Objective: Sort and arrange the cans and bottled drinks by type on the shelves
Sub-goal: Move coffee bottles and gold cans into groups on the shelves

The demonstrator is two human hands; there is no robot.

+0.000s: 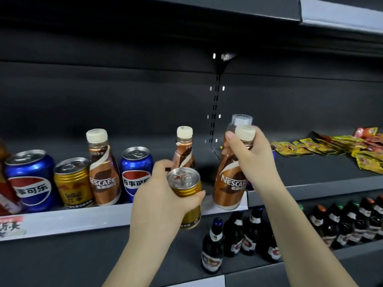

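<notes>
Two bare forearms rise from below the shelf edge (62, 222), with no sleeves, watch, rings or gloves on them. The left hand (163, 195) and the right hand (251, 157) show short, plain, unpainted nails; nothing is worn at either wrist.

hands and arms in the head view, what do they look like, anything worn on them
Both the left hand and the right hand are bare, with no gloves, rings, watch or bracelet showing. Both forearms are uncovered to the bottom edge of the frame, so no sleeve is visible. The one visible thumbnail is short and unpainted.
</notes>
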